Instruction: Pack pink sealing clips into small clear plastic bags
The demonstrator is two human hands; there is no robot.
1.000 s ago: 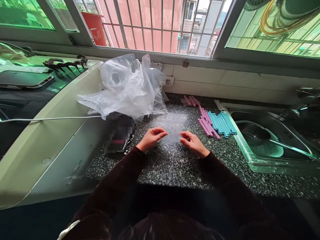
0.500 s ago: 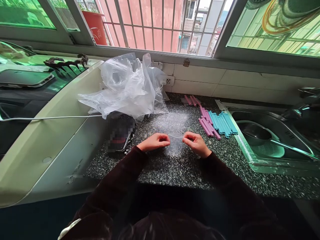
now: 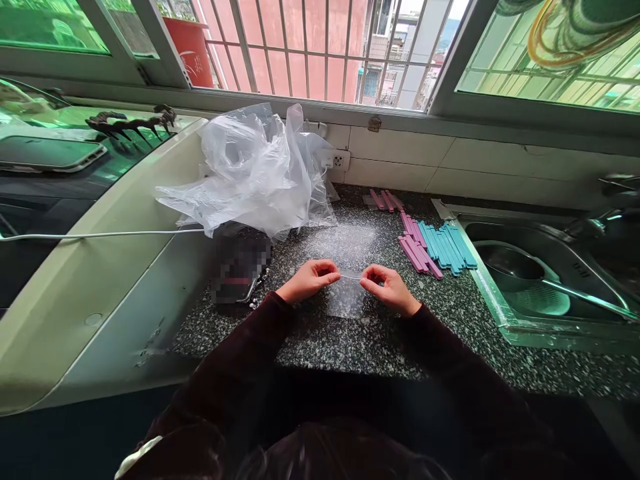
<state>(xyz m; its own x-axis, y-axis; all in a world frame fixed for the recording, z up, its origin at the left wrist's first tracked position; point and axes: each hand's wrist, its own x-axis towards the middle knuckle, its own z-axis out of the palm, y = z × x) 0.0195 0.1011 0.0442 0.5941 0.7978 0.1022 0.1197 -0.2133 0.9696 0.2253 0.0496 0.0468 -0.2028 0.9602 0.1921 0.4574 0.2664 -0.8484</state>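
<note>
Between my hands hangs a small clear plastic bag (image 3: 347, 300), its upper edge stretched in a thin bright line. My left hand (image 3: 310, 280) pinches that edge on the left with thumb and fingertips. My right hand (image 3: 389, 288) pinches the same edge on the right. The bag's lower part slopes toward me just over the speckled counter (image 3: 320, 347); whether it touches the stone I cannot tell. Whatever is inside the bag, if anything, does not show.
A heap of clear plastic bags (image 3: 255, 180) lies behind on the left, with a blurred dark phone-like object (image 3: 240, 270) before it. Pink strips (image 3: 417, 253) and blue strips (image 3: 447, 247) lie at right beside the sink (image 3: 500, 327). A white cable (image 3: 100, 235) runs in from the left.
The bag has turned from flat between my hands to hanging toward me, pinched along its upper edge. My left hand dipped, then rose slightly; both hands keep hold.
</note>
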